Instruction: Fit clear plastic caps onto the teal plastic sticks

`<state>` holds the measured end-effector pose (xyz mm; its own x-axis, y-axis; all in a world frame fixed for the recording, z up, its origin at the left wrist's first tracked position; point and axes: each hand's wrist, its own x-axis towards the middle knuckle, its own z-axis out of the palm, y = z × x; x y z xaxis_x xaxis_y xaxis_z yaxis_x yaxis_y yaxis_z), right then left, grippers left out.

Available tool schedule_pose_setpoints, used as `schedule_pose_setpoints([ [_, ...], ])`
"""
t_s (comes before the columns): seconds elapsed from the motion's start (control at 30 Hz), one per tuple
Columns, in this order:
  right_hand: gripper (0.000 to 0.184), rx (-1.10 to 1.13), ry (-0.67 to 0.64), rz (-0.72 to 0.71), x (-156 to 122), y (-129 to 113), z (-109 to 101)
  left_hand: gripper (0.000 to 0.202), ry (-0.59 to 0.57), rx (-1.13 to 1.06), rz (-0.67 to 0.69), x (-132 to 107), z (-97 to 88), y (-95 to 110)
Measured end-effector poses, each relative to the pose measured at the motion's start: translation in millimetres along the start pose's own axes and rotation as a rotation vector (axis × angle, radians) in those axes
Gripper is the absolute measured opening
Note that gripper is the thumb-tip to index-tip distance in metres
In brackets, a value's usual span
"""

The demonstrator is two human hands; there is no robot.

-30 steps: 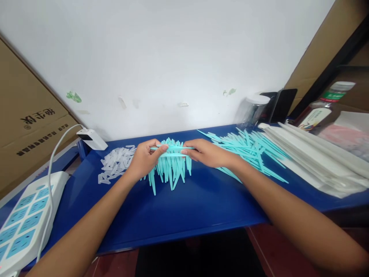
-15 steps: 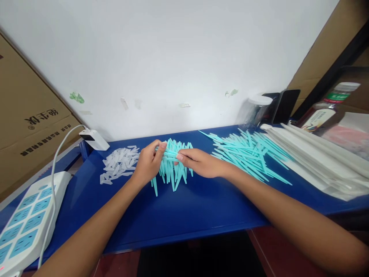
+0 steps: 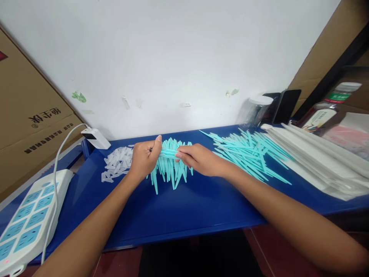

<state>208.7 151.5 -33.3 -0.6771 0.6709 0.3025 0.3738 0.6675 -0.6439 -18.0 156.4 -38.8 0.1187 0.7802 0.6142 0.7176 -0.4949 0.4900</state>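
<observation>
My left hand [image 3: 145, 157] is closed in a fist around the left ends of a few slim turquoise sticks [image 3: 169, 153], its thumb up along the top. My right hand [image 3: 200, 159] pinches their right ends between thumb and fingers. The held sticks lie roughly level between both hands, and their exact number is hard to make out. Directly behind and below them, a row of tapered turquoise sticks [image 3: 170, 169] rests on the blue table [image 3: 190, 211]. Small translucent whitish sleeves [image 3: 117, 163] form a heap just left of my left hand, which hides part of it.
A larger pile of turquoise sticks [image 3: 250, 154] lies to the right, beside flat white plastic packs [image 3: 314, 165]. Behind stand a lidded clear jar [image 3: 256, 111] and a bottle [image 3: 323, 111]. At left are a power strip [image 3: 31, 215], a white charger [image 3: 96, 138] and a carton [image 3: 31, 100].
My left hand has closed further into a fist and shifted slightly left, its thumb now pointing up. My right hand keeps its pinch with little movement.
</observation>
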Motion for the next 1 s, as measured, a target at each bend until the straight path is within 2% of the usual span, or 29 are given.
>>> schedule_pose_setpoints([
  [0.17,0.034,-0.125,-0.016,0.037,1,0,-4,0.056,0.061,0.035,-0.021,4,-4.8,-5],
  [0.3,0.033,-0.238,0.041,0.082,-1,11,-15,0.059,0.175,0.013,-0.143,12,-21.6,-28],
  [0.37,0.033,-0.224,0.083,0.084,-2,17,-19,0.06,0.182,-0.026,-0.183,15,-25.4,-38],
  [0.43,0.034,-0.163,0.093,0.074,-1,20,-19,0.059,0.111,-0.09,-0.195,14,-20.8,-40],
  [0.53,0.035,-0.07,0.086,0.056,0,21,-14,0.056,-0.016,-0.203,-0.168,5,-2.6,-30],
  [0.6,0.035,-0.021,0.099,0.049,1,20,-10,0.055,-0.054,-0.297,-0.182,-2,9.4,-21],
  [0.67,0.035,0.013,0.115,0.051,2,20,-7,0.057,-0.076,-0.456,-0.251,-6,17.1,-13],
  [0.77,0.036,0.041,0.116,0.06,2,21,-4,0.058,-0.121,-0.724,-0.373,-8,20.7,-8],
  [0.83,0.037,0.044,0.115,0.06,3,21,-2,0.057,-0.145,-0.826,-0.41,-8,20.8,-7],
  [1.0,0.036,0.044,0.108,0.058,3,20,0,0.06,-0.193,-0.846,-0.424,-10,23.4,-2],
])
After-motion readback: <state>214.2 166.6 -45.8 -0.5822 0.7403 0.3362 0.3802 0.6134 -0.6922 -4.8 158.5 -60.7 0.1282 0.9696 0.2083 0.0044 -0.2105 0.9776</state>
